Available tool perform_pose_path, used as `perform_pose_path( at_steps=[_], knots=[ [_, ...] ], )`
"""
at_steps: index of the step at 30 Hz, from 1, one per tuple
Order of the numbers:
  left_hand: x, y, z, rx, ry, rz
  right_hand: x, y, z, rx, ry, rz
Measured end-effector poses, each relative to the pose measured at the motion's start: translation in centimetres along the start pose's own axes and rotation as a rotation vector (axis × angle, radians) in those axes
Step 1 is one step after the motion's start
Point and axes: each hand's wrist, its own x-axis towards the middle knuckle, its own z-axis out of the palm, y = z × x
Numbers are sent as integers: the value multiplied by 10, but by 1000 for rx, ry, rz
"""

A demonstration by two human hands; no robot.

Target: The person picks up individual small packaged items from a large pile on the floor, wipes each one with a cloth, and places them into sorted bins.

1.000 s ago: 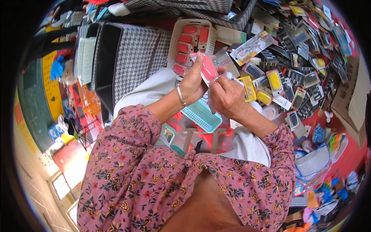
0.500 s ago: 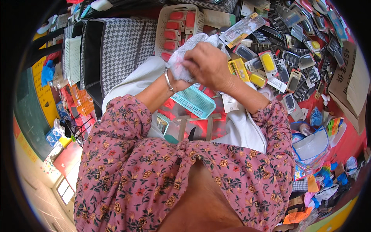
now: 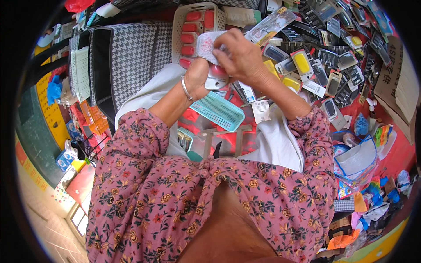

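Note:
My left hand (image 3: pixel 197 78), with a metal bangle on its wrist, grips a red and white packaged item (image 3: pixel 217 75) from below. My right hand (image 3: pixel 239 55) presses a white cloth (image 3: pixel 207 46) onto the top of that item. Both hands meet above my lap, in front of a white basket (image 3: pixel 177 26) that holds several red items. A teal perforated basket (image 3: pixel 218 111) lies on my lap just below the hands. Most of the held item is hidden by the cloth and fingers.
Many small packaged goods, several yellow and black, cover the red surface (image 3: pixel 394 153) at upper right. A houndstooth cushion (image 3: pixel 127 52) sits at upper left. A cardboard box (image 3: pixel 401 83) stands at far right. Bags and wrappers (image 3: pixel 359 158) pile at right.
The red item was uncovered between both hands a second ago. The white cloth now covers it, and my right hand has moved over the top of it. The view has shifted slightly.

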Motion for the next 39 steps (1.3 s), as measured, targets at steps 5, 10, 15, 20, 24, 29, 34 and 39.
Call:
perform_pose_path(
  at_steps=[5, 10, 15, 20, 24, 29, 34, 39],
  knots=[
    [-5, 13, -2, 84, 127, 123, -21, -9, 9, -154, 44, -277],
    [-7, 15, 1, 7, 121, 161, -16, 1, -23, 436, -349, 83],
    [-11, 31, 4, -65, -58, 193, -26, 65, -35, 456, 153, 702],
    [-14, 32, 12, -210, -304, 146, -19, 39, -24, 1041, -69, 814],
    [-21, 31, 24, -195, -259, 188, -14, 12, -21, 1243, -303, 677],
    [-22, 28, 21, -75, -176, 214, -14, 10, -9, 1119, -231, 626],
    [-19, 28, 27, -88, -134, 228, -17, 11, -1, 1185, -176, 658],
    [-19, 28, 25, -67, -115, 203, -14, -2, -9, 1140, -149, 611]
  ],
)
